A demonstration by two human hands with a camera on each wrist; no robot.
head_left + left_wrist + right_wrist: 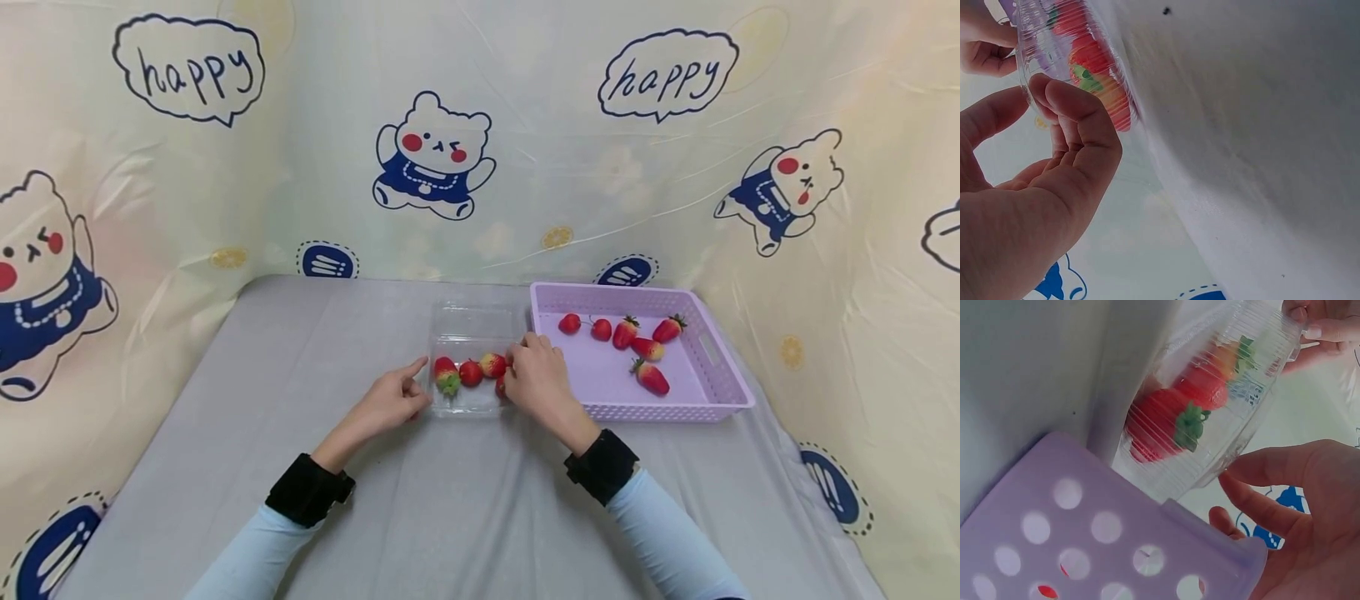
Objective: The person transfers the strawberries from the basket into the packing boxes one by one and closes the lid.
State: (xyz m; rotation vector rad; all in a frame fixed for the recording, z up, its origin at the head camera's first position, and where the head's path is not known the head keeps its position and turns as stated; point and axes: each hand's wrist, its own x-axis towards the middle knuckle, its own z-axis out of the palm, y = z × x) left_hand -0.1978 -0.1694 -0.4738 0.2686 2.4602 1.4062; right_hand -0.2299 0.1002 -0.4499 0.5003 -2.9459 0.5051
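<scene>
A clear plastic clamshell box (468, 410) stands mid-table, its lid (474, 319) folded back. Inside lie several red fruits, among them a strawberry (446, 375) with a green cap and a round red fruit (470, 372). My left hand (392, 398) pinches the box's left rim between thumb and fingertips, as the left wrist view shows. On the opposite side, thumb and index finger of my right hand (538, 375) pinch the rim beside the basket. That hand covers part of the fruit at the box's right end in the head view.
A lilac basket (600, 379) with perforated walls sits close to the box's right side. It holds several strawberries (651, 377) and two round red fruits (570, 323). Grey cloth (420, 508) covers the table, and a printed curtain (525, 167) hangs behind it.
</scene>
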